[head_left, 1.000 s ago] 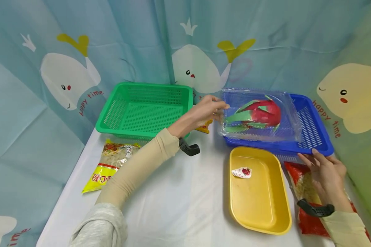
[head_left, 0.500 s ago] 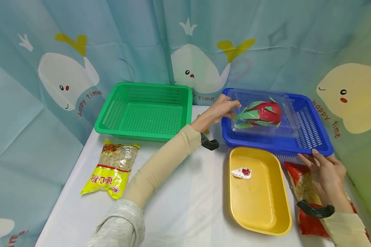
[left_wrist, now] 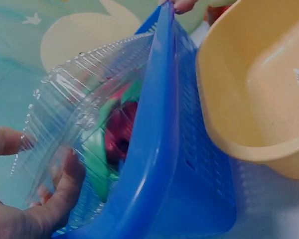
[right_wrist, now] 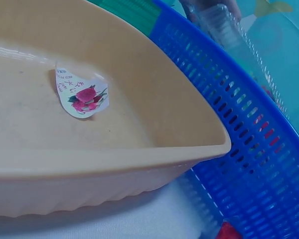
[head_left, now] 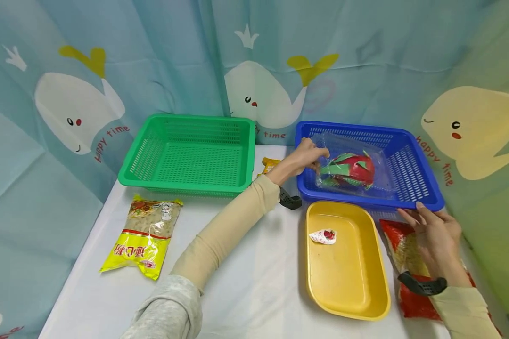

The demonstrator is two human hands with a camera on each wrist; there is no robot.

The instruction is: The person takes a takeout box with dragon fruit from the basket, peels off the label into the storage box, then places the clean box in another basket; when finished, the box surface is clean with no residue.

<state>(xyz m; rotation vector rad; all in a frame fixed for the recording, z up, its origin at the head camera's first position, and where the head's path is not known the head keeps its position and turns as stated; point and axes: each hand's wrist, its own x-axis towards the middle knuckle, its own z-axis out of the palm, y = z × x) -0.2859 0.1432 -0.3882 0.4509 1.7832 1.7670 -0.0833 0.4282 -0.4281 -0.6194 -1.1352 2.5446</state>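
A clear plastic clamshell box (head_left: 343, 142) with a red and green dragon fruit (head_left: 360, 168) in it sits tilted inside the blue basket (head_left: 429, 175). My left hand (head_left: 304, 156) pinches the box's left edge; in the left wrist view, thumb and fingers lie on either side of the clear plastic (left_wrist: 65, 94). At the basket's front right corner, my right hand (head_left: 440, 238) holds the rim, thumb on top and fingers below. Only a sliver of the right hand shows in the right wrist view.
A yellow tray (head_left: 348, 278) with a fruit-printed label (head_left: 324, 236) stands before the blue basket. Left are a green basket (head_left: 191, 187) and a yellow pasta bag (head_left: 146, 235). A red bag (head_left: 415, 301) lies under the right arm; an orange packet (head_left: 269, 165) sits between the baskets.
My left hand has moved slightly right and lowered the clear box from above the blue basket's rim down into it. The right hand has kept its hold on the rim.
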